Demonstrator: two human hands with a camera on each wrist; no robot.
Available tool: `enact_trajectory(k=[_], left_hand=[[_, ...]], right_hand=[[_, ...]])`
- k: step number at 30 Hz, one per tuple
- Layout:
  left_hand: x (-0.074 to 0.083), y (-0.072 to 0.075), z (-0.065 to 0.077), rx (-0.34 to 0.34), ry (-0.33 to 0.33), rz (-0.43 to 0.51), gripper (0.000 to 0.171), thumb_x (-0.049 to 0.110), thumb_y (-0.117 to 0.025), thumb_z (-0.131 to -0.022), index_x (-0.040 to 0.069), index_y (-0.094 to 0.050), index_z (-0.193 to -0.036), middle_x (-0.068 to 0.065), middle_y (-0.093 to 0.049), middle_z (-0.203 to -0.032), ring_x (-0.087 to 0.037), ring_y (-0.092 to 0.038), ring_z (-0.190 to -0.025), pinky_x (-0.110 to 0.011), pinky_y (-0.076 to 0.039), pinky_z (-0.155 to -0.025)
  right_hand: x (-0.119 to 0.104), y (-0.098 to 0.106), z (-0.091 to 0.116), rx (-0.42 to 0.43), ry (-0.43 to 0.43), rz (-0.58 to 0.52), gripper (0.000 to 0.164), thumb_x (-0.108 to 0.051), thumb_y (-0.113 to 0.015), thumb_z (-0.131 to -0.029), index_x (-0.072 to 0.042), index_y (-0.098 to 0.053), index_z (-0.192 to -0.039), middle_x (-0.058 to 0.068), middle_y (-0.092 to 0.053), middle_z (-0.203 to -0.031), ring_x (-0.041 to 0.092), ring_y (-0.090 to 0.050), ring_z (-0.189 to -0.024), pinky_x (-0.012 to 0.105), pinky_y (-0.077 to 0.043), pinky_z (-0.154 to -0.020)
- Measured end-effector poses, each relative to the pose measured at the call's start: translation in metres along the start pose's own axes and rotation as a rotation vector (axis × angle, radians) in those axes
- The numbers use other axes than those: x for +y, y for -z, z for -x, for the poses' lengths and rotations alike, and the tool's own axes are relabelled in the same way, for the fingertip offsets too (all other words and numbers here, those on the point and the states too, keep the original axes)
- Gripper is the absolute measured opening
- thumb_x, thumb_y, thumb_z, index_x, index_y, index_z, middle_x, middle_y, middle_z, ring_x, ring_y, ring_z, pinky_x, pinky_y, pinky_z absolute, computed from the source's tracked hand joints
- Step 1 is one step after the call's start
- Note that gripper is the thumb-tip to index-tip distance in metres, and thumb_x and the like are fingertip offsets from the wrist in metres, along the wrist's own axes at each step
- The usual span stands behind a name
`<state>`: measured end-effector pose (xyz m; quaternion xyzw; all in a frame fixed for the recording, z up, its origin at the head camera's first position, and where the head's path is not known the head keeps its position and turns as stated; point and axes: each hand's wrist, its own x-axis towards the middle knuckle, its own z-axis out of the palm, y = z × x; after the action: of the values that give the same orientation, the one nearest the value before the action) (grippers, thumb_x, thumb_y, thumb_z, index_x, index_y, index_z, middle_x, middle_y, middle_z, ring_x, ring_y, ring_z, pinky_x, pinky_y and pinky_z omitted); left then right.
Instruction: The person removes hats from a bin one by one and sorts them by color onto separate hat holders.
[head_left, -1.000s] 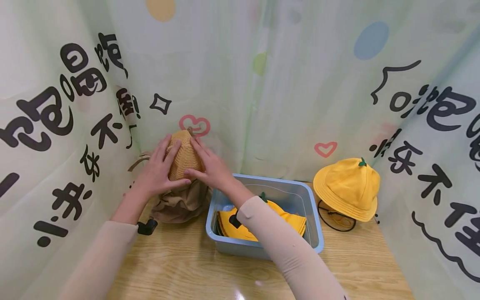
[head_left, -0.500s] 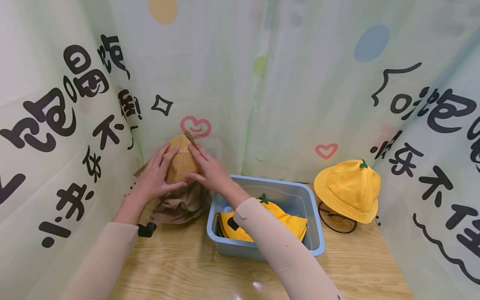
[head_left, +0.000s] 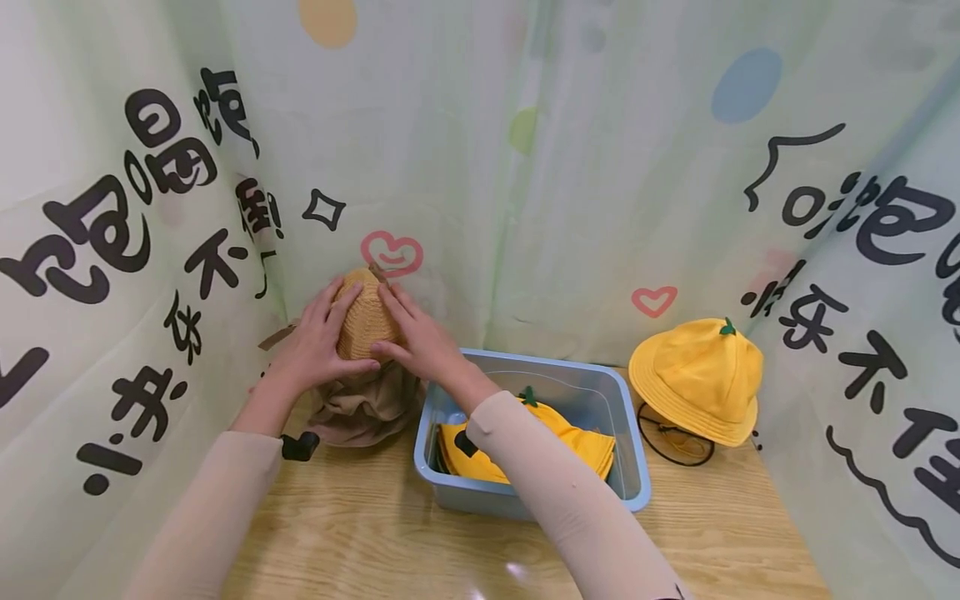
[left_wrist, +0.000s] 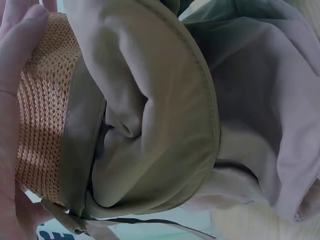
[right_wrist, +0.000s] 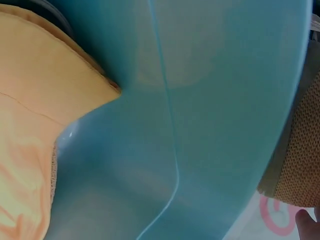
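Note:
Both hands lie on the sides of a tan woven hat crown [head_left: 367,312] at the back left, fingers mostly straight. My left hand [head_left: 313,346] covers its left side; my right hand [head_left: 426,340] touches its right side. The two thumbs point toward each other across the front. In the left wrist view, the woven crown [left_wrist: 45,110] joins a brown band and a folded khaki brim [left_wrist: 170,125], with a thin tie hanging below. Under it, a crumpled brown cloth hat [head_left: 367,412] rests on the wooden table [head_left: 360,517].
A blue bin [head_left: 633,417] stands to the right, holding folded yellow hats [head_left: 555,429]. Past it, another yellow hat [head_left: 697,375] with a green sprout leans near the curtain, above a black cord [head_left: 678,454]. Printed curtain [head_left: 577,208] encloses the back and sides.
Both hands stay on the woven crown, which has sunk slightly and turned a little. The ribbon end by the left hand has shifted. The bin and yellow hats have stayed put.

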<state>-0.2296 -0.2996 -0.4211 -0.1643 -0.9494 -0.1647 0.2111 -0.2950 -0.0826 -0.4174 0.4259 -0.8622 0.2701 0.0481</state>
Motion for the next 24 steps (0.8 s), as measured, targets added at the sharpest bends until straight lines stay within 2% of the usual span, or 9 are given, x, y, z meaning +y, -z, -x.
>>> enact_trajectory(k=[5, 9, 12, 19, 24], left_hand=[[-0.006, -0.002, 0.0, -0.005, 0.035, 0.033, 0.123, 0.048, -0.089, -0.067, 0.024, -0.014, -0.16, -0.024, -0.014, -0.162, -0.051, -0.023, -0.144, -0.07, -0.031, -0.107], [-0.01, -0.007, 0.002, -0.011, 0.063, 0.062, 0.12, 0.048, -0.088, -0.068, 0.025, -0.014, -0.16, -0.022, -0.014, -0.163, -0.051, -0.024, -0.142, -0.071, -0.031, -0.106], [-0.013, -0.011, 0.003, -0.004, 0.07, 0.07, 0.12, 0.048, -0.089, -0.068, 0.025, -0.015, -0.16, -0.02, -0.014, -0.163, -0.051, -0.026, -0.141, -0.07, -0.031, -0.106], [-0.02, -0.019, 0.008, 0.017, 0.057, 0.076, 0.12, 0.046, -0.09, -0.066, 0.026, -0.017, -0.159, -0.022, -0.016, -0.162, -0.052, -0.028, -0.14, -0.069, -0.032, -0.106], [-0.02, -0.018, 0.011, 0.012, 0.072, 0.106, 0.12, 0.046, -0.091, -0.065, 0.027, -0.018, -0.159, -0.021, -0.015, -0.162, -0.052, -0.027, -0.141, -0.07, -0.033, -0.104]], right_hand=[[0.001, -0.003, -0.007, -0.024, 0.006, -0.001, 0.09, -0.047, -0.063, -0.095, -0.026, -0.007, -0.162, -0.003, -0.004, -0.169, 0.023, -0.026, -0.151, 0.041, -0.035, -0.116], [0.002, -0.007, -0.011, -0.031, 0.015, 0.006, 0.091, -0.047, -0.064, -0.094, -0.024, -0.008, -0.162, 0.005, -0.01, -0.169, 0.027, -0.027, -0.15, 0.044, -0.036, -0.115], [0.004, -0.01, -0.012, -0.031, 0.021, -0.002, 0.091, -0.046, -0.065, -0.094, -0.024, -0.009, -0.162, 0.009, -0.012, -0.168, 0.03, -0.028, -0.149, 0.045, -0.037, -0.114], [0.008, -0.018, -0.01, -0.069, -0.008, -0.016, 0.091, -0.049, -0.063, -0.093, -0.028, -0.007, -0.162, 0.008, -0.006, -0.169, 0.031, -0.034, -0.146, 0.045, -0.04, -0.112], [0.008, -0.021, -0.009, -0.058, 0.007, -0.037, 0.09, -0.047, -0.064, -0.093, -0.028, -0.009, -0.162, 0.011, -0.006, -0.168, 0.031, -0.03, -0.148, 0.045, -0.038, -0.114]])
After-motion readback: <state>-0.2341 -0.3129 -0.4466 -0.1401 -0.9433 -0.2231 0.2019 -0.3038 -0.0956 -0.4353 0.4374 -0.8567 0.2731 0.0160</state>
